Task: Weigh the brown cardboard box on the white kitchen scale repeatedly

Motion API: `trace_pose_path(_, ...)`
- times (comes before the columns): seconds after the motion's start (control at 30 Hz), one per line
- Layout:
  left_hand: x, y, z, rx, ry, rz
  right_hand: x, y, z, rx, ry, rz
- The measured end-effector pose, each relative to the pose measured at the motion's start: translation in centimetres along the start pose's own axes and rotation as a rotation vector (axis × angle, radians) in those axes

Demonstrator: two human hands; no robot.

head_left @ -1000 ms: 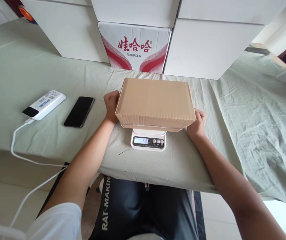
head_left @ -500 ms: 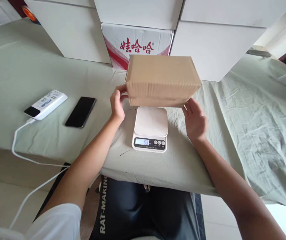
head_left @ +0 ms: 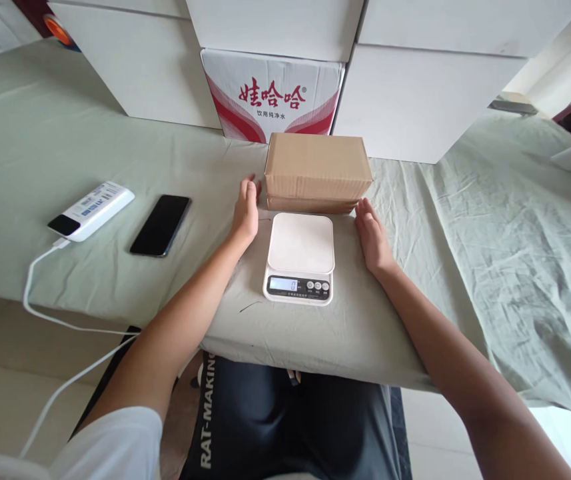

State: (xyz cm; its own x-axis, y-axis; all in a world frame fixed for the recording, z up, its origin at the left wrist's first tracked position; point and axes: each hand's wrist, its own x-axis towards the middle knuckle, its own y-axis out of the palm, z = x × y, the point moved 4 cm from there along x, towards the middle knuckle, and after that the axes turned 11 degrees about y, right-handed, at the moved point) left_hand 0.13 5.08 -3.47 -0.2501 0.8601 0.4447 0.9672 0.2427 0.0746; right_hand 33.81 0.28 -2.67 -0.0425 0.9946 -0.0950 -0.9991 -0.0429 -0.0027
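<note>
A brown cardboard box rests on the cloth just behind a white kitchen scale. Along its lower front runs a crease or gap, and I cannot tell whether that is a fold or a second box. The scale's plate is bare and its display reads 0. My left hand is beside the box's left side, a little apart from it, fingers extended. On the other side, my right hand is open, its fingertips at the lower right corner, perhaps still touching.
Stacked white boxes and a white-and-red carton stand behind. To the left lie a black smartphone and a white power bank with a white cable hanging over the table edge. Green cloth covers the table.
The brown box has come down from above the scale's back edge onto the table behind it. Both hands have loosened from it. The display went from 53 to 0.
</note>
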Motion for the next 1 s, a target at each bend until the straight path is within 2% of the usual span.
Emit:
trace_pose_path(0.1, 0.1, 0.2, 0.1, -0.047, -0.022, 0.037, -0.4, 0.2, 0.3, 0.003, -0.046, 0.018)
trace_pose_path(0.23, 0.1, 1.1, -0.5, -0.089, -0.057, 0.211, -0.7, 0.8, 1.0, -0.005, -0.041, 0.117)
trace_pose_path(0.33, 0.1, 1.2, -1.3, -0.087, -0.054, 0.258, -0.9, 1.0, 1.8, 0.009, -0.063, 0.125)
trace_pose_path(0.43, 0.4, 0.5, -3.0, -0.085, 0.068, 0.161, -1.7, 1.2, 3.2, 0.033, -0.177, 0.047)
trace_pose_path(0.57, 0.5, -1.0, -6.2, -0.12, 0.318, -0.127, -3.8, 1.7, 5.1, 0.117, -0.349, -0.063)
trace_pose_path(0.63, 0.3, -1.3, -7.5, -0.126, 0.367, -0.219, -4.8, 2.0, 5.6, 0.146, -0.369, -0.083)
trace_pose_path(0.73, 0.0, -1.2, -8.6, -0.158, 0.386, -0.24, -5.8, 2.3, 5.7, 0.167, -0.352, -0.118)
trace_pose_path(0.87, -0.3, -0.9, -8.9, -0.215, 0.411, -0.224, -6.0, 2.4, 5.5, 0.204, -0.327, -0.154)
trace_pose_path(1.0, -0.9, -0.8, -8.9, -0.174, 0.338, -0.214, -6.0, 2.4, 5.5, 0.191, -0.3, -0.171)
